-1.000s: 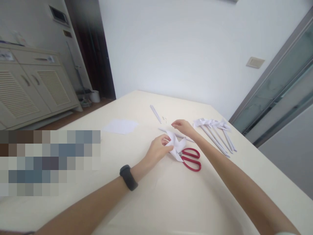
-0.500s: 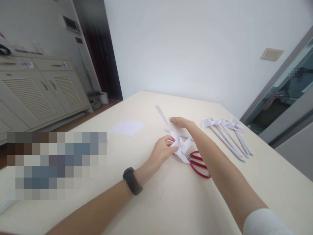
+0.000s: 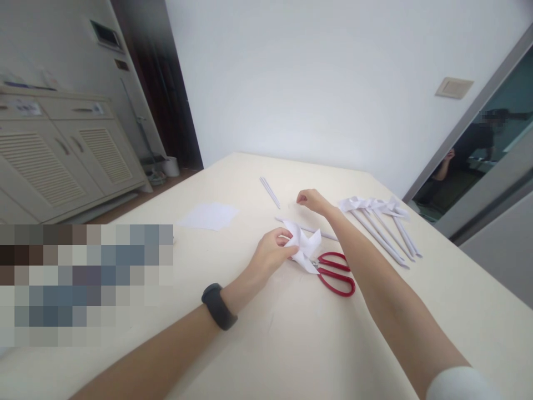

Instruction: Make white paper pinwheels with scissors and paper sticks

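While left hand [image 3: 272,256] pinches folded paper pinwheel [image 3: 303,248] at centre, low over table [image 3: 291,344], right hand [image 3: 310,200] reaches beyond, fingertips closed on something too small to tell. Judgement: keep folds pinched firm so blades don't spring apart. Paper stick [image 3: 308,229] just behind pinwheel. Red scissors [image 3: 335,272] touching pinwheel's near edge, under right forearm. Finished pinwheels [image 3: 377,219] right; paper sheet [image 3: 208,215] left.

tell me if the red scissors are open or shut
Open a little: the scissors lie flat on the table, their two red handle loops spread apart; paper hides the blades.
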Demonstrator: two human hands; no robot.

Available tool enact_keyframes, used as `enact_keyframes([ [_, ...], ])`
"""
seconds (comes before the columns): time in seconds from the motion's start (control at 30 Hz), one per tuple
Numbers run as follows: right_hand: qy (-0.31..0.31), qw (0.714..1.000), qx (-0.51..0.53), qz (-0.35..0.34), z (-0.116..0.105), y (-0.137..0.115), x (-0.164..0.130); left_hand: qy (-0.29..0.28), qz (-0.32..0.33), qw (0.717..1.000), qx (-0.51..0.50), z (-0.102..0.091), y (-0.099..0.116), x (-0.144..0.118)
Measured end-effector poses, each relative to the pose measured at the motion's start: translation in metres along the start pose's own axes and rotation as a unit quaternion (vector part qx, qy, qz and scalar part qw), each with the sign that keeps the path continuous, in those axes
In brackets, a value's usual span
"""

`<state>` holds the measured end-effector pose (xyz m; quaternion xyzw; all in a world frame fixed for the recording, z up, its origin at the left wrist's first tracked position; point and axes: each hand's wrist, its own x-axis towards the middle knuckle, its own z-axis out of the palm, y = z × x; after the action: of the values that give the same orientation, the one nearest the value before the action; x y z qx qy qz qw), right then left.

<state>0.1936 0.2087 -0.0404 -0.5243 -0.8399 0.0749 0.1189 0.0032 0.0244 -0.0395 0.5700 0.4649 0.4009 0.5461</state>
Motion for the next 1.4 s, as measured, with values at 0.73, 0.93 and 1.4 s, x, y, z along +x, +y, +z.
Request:
enact_keyframes([
  [0.73,0.223,0.931,0.287,0.024,-0.042,-0.059,-0.126,0.044,0.019,0.999,-0.014,-0.002,0.006,-0.002],
  [0.93,0.209,0.913,0.348,0.034,-0.037,-0.095,-0.179,-0.025,0.040,0.999,-0.020,0.004,0.003,-0.007],
  [1.4,0.275,0.951,0.128,-0.059,-0.012,-0.122,-0.201,-0.035,0.074,0.996,0.030,0.009,0.009,-0.015],
])
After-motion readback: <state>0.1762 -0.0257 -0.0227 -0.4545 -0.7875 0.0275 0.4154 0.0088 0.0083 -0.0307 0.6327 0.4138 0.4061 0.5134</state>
